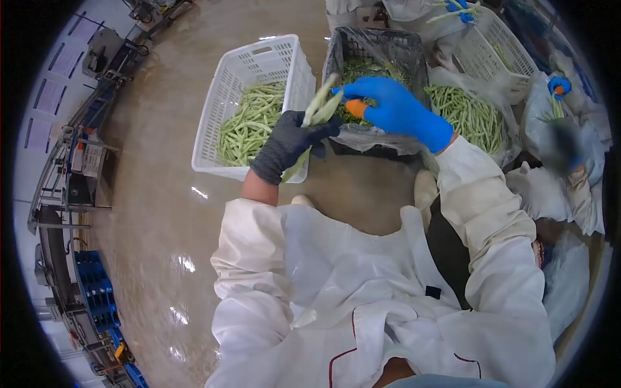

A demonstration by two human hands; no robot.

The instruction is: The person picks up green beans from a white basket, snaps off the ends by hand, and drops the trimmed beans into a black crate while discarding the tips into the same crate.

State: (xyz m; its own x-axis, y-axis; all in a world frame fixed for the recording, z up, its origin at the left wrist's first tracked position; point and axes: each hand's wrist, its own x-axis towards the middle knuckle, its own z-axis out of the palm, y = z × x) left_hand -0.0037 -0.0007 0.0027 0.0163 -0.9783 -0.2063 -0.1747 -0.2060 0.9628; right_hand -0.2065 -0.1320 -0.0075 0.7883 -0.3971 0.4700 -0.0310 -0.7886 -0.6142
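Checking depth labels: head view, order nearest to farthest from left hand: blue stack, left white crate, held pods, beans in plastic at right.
From the left hand:
1. Held pods: in its grip.
2. Left white crate: close by, leftward.
3. Beans in plastic: off to the right.
4. Blue stack: far left.

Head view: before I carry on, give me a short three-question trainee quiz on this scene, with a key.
1. Multiple choice: what colour is the smooth glove on the right grip?
A) Yellow
B) Blue
C) White

2. True or false: the white perforated plastic crate on the image's left holds slender green bean pods.

3. Fill in the blank: the flat, pale green pods are held in the ____ grip.

Key:
1. B
2. True
3. Left; the left grip wears a dark grey knitted glove.
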